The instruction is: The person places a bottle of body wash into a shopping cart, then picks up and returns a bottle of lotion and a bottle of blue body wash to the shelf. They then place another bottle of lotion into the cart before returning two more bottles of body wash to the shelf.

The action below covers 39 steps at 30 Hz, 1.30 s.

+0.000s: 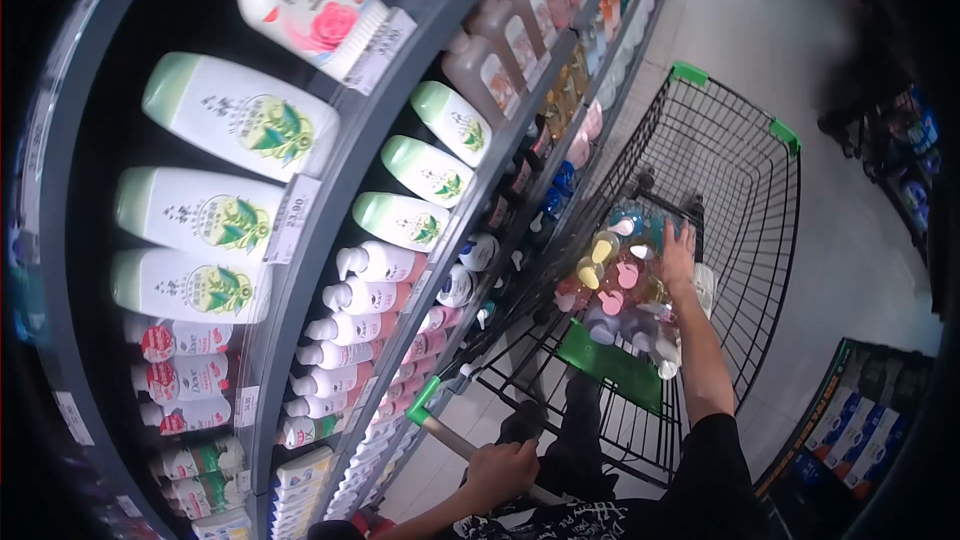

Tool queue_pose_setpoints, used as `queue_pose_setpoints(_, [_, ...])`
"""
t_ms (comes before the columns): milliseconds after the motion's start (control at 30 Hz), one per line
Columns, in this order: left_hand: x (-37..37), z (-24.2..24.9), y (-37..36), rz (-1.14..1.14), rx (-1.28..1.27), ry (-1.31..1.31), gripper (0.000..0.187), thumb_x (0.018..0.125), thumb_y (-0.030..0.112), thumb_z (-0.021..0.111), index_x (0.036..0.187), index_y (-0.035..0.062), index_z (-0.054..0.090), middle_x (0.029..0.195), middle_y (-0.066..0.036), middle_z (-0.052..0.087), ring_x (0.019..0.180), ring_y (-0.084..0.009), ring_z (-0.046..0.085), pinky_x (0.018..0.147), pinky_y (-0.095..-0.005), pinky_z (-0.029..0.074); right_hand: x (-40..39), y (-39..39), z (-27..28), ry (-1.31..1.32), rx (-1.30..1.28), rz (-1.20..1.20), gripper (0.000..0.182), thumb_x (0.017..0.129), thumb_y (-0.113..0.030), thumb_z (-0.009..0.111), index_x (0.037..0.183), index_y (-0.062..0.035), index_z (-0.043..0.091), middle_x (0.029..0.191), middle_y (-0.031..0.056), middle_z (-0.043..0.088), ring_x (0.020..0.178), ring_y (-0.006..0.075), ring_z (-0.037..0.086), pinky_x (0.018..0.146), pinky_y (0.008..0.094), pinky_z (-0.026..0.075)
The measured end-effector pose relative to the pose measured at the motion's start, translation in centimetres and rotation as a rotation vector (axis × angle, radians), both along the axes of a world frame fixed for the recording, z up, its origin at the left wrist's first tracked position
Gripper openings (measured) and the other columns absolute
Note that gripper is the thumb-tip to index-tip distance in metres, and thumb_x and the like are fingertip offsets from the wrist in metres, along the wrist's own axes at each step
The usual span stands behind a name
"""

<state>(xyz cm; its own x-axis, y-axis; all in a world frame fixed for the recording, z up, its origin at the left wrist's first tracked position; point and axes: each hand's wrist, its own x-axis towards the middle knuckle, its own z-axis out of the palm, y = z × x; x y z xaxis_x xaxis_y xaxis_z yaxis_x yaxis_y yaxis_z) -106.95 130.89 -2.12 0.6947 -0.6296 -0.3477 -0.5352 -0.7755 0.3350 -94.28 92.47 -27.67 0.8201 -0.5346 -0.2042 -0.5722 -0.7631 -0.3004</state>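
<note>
My left hand [502, 472] is wrapped round the handle bar [448, 437] of a wire shopping cart [765, 240]. My right hand [677, 258] reaches into the cart, its fingers spread at the far right side of a cluster of bottles. Those bottles have pink pumps [627, 274], yellow pumps [590, 272] and pale or purple caps [603, 330]. A blue-green bottle [640, 220] lies beside the fingertips; whether they touch it, I cannot tell. A green panel [600, 360] sits between the handle and the bottles.
Shelves on the left hold white bottles with green caps [240, 115], pump bottles [375, 265] and brown bottles [480, 70]. Grey floor [850, 230] runs along the right. A display of packs [855, 430] stands at the lower right. A dark, blurred figure [860, 60] is at the upper right.
</note>
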Motion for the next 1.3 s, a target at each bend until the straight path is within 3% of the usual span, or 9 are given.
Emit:
queue_pose_setpoints(167, [0.0, -0.1, 0.2, -0.054, 0.001, 0.024, 0.017, 0.078, 0.02, 0.064, 0.092, 0.0125, 0.067, 0.063, -0.005, 0.064, 0.052, -0.0243, 0.063, 0.05, -0.0385, 0.051, -0.3, -0.4, -1.5, -0.074, 0.062, -0.013, 0.038, 0.085, -0.005, 0.057, 0.12, -0.0118, 0.045, 0.141, 0.0221, 0.041, 0.13, 0.0408, 0.043, 0.096, 0.0491, 0.049])
queue_pose_setpoints(400, [1.0, 1.0, -0.2, -0.047, 0.011, 0.179, 0.023, 0.082, 0.023, 0.064, 0.103, 0.0153, 0.065, 0.075, -0.006, 0.067, 0.067, -0.0269, 0.066, 0.058, -0.0394, 0.052, -0.3, -3.2, -2.5, -0.162, 0.129, 0.015, 0.031, 0.087, -0.007, 0.057, 0.116, -0.0095, 0.047, 0.127, 0.0209, 0.054, 0.113, 0.0411, 0.056, 0.086, 0.0478, 0.054])
queue_pose_setpoints(567, [1.2, 1.1, 0.3, -0.07, -0.02, 0.241, 0.027, 0.083, 0.023, 0.066, 0.108, 0.0139, 0.064, 0.08, -0.008, 0.068, 0.072, -0.0272, 0.067, 0.062, -0.0377, 0.053, -1.3, -3.3, 11.1, -0.212, 0.098, -0.043, 0.037, 0.086, -0.021, 0.064, 0.117, -0.0081, 0.05, 0.094, 0.0205, 0.067, 0.083, 0.0421, 0.065, 0.072, 0.0508, 0.05])
queue_pose_setpoints(733, [3.0, 2.6, 0.7, -0.061, -0.373, 0.388, 0.028, 0.083, 0.018, 0.069, 0.11, 0.0112, 0.064, 0.087, -0.009, 0.067, 0.076, -0.0252, 0.068, 0.068, -0.0352, 0.053, -4.9, -0.1, 28.0, -0.329, 0.17, 0.06, 0.05, 0.083, -0.031, 0.068, 0.124, -0.0057, 0.055, 0.086, 0.0197, 0.068, 0.081, 0.0396, 0.065, 0.076, 0.0454, 0.051])
queue_pose_setpoints(900, [8.2, 7.3, -1.0, -0.038, -0.78, 0.059, 0.037, 0.079, 0.009, 0.073, 0.113, 0.0021, 0.061, 0.099, -0.012, 0.066, 0.09, -0.0251, 0.066, 0.08, -0.033, 0.051, -7.3, 5.0, 40.0, -0.751, 0.501, 0.188, 0.042, 0.084, -0.027, 0.072, 0.116, -0.0058, 0.056, 0.082, 0.0076, 0.07, 0.077, 0.0114, 0.065, 0.071, 0.0303, 0.051])
queue_pose_setpoints(1000, [9.9, 12.0, -1.4, 0.07, -0.914, 0.053, 0.055, 0.074, 0.009, 0.077, 0.122, -0.0003, 0.053, 0.118, -0.015, 0.06, 0.109, -0.0256, 0.06, 0.093, -0.0369, 0.047, -7.2, 9.7, 43.6, -0.978, 0.926, 0.246, 0.039, 0.087, -0.019, 0.07, 0.118, -0.0032, 0.053, 0.088, 0.0063, 0.071, 0.079, 0.007, 0.062, 0.073, 0.0269, 0.051])
queue_pose_setpoints(1067, [9.8, 12.7, -0.7, -0.048, -1.061, 0.249, 0.086, 0.073, 0.011, 0.08, 0.14, -0.0005, 0.029, 0.136, -0.02, 0.045, 0.127, -0.0267, 0.048, 0.101, -0.0381, 0.042, -6.4, 13.5, 44.9, -0.995, 1.043, 0.241, 0.034, 0.089, -0.014, 0.067, 0.117, 0.0003, 0.053, 0.091, 0.0055, 0.07, 0.08, 0.0063, 0.063, 0.071, 0.0234, 0.051])
queue_pose_setpoints(1167, [7.5, 12.9, -0.7, 0.015, -1.181, 0.705, 0.092, 0.074, 0.017, 0.082, 0.14, 0.0006, 0.021, 0.135, -0.014, 0.042, 0.123, -0.0208, 0.046, 0.101, -0.0375, 0.042, -5.6, 20.3, 46.6, -0.916, 0.774, 0.219, 0.029, 0.086, -0.022, 0.069, 0.104, -0.0004, 0.062, 0.077, 0.0083, 0.07, 0.068, 0.0109, 0.066, 0.062, 0.0277, 0.052])
queue_pose_setpoints(1300, [5.5, 13.0, 1.3, 0.25, -1.362, 0.429, 0.083, 0.075, 0.014, 0.081, 0.137, 0.0015, 0.028, 0.124, -0.01, 0.049, 0.114, -0.0171, 0.051, 0.098, -0.0349, 0.043, -4.9, 25.4, 46.9, -0.923, 0.644, 0.261, 0.032, 0.081, -0.027, 0.073, 0.1, -0.0032, 0.066, 0.063, 0.0075, 0.066, 0.056, 0.0114, 0.063, 0.055, 0.0287, 0.048])
